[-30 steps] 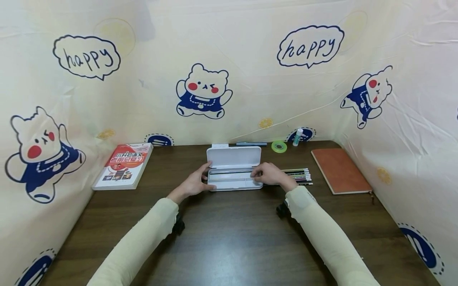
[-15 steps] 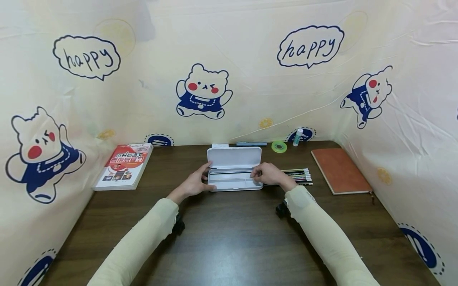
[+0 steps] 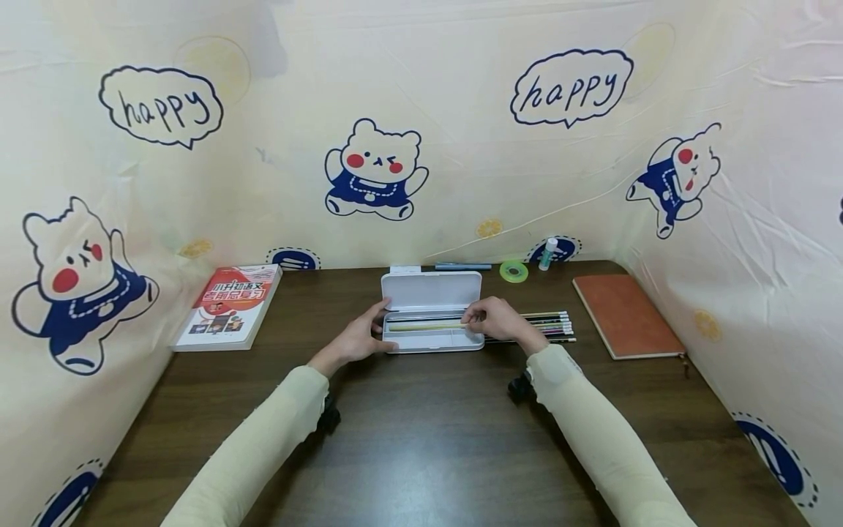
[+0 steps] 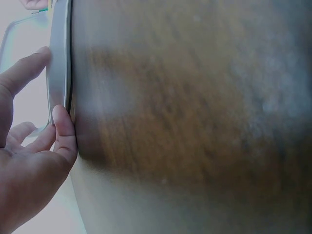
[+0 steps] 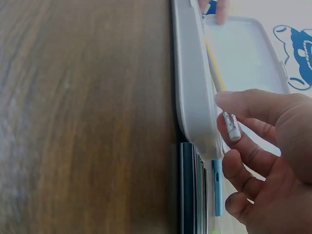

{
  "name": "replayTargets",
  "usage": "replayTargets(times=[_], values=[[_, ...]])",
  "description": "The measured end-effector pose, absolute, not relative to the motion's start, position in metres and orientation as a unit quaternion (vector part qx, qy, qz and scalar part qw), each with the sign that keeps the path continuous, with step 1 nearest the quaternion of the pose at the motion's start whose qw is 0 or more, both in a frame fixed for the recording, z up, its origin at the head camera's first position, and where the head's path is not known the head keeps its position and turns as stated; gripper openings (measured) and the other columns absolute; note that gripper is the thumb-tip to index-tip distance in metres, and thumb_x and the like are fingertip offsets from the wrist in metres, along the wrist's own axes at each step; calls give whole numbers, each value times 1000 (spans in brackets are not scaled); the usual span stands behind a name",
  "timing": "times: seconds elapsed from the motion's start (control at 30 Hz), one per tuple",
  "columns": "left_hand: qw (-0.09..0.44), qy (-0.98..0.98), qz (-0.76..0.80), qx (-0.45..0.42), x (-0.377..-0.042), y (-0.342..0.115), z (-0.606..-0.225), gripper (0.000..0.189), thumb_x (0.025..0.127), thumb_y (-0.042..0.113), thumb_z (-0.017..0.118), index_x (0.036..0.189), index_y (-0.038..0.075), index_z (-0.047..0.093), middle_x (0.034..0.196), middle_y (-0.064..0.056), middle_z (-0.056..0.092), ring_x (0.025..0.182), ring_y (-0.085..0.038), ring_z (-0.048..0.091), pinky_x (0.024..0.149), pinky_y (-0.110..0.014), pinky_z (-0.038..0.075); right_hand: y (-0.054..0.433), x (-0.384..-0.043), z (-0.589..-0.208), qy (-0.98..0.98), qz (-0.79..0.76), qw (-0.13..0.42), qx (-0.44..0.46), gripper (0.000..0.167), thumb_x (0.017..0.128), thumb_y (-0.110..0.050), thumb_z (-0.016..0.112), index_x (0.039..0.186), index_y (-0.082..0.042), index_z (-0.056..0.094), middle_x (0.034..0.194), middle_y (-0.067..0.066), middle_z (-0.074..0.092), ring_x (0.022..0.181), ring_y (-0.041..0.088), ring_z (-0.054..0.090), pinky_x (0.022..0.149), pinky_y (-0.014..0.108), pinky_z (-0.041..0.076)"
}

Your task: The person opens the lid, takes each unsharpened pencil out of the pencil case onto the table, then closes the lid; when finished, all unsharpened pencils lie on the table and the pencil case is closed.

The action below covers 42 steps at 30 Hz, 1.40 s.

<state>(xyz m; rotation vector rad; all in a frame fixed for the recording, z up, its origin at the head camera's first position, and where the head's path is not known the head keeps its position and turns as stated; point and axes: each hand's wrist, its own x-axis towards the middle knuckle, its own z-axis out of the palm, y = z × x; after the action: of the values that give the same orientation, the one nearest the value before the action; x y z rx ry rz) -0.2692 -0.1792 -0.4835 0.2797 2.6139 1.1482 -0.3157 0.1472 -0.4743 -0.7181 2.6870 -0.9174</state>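
Note:
A white pencil case (image 3: 431, 291) lies open on the table, its lid tipped back. Around its left end my left hand (image 3: 356, 335) grips the case, thumb at the front corner and fingers behind; the left wrist view has the fingertips on the case's wall (image 4: 59, 78). My right hand (image 3: 498, 320) pinches a yellow pencil (image 3: 424, 329) between thumb and fingers near its white eraser end (image 5: 233, 130). The pencil stretches lengthwise over the case's tray. Behind it a dark pencil shows along the back of the tray. Several pencils (image 3: 556, 323) lie right of the case, partly behind my right hand.
A red and white book (image 3: 227, 307) lies at the left, a brown notebook (image 3: 626, 315) at the right. Behind the case are a blue pen (image 3: 463, 266), a green tape roll (image 3: 514, 271) and a glue stick (image 3: 548, 253). Patterned cloth walls enclose the table.
The yellow pencil now shows along the case's tray, where earlier frames did not show it. My right hand has risen very slightly; my left hand keeps its hold on the case.

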Motion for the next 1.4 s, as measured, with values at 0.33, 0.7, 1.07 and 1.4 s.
replayTargets(times=[0.33,0.7,1.07,1.4], values=[[136,907,387,93,-269,-178,-482,102,84,28,82,161,24,16,156,-11,42,120,-27,51,103,-45,42,166,-313,-468,899,-347,100,-248,7,91,-13,72,95,-15,78,97,1,74,83,17,55,76,30,46],[131,910,381,97,-269,-178,-482,102,84,27,82,161,23,15,156,-11,42,120,-27,52,104,-46,42,200,-308,-460,898,-349,87,-252,8,91,-14,72,97,-12,77,96,2,75,85,20,57,78,32,47],[131,909,382,106,-271,-179,-484,103,84,28,82,161,22,15,156,-12,42,121,-28,52,104,-47,42,235,-301,-456,909,-344,94,-213,7,92,-16,72,97,-15,77,95,2,74,89,20,56,84,35,45],[135,908,384,103,-272,-180,-485,103,84,29,82,161,23,14,157,-11,41,121,-28,52,104,-46,42,275,-292,-457,919,-340,82,-181,10,92,-17,71,99,-12,76,94,5,73,87,20,56,79,31,45]])
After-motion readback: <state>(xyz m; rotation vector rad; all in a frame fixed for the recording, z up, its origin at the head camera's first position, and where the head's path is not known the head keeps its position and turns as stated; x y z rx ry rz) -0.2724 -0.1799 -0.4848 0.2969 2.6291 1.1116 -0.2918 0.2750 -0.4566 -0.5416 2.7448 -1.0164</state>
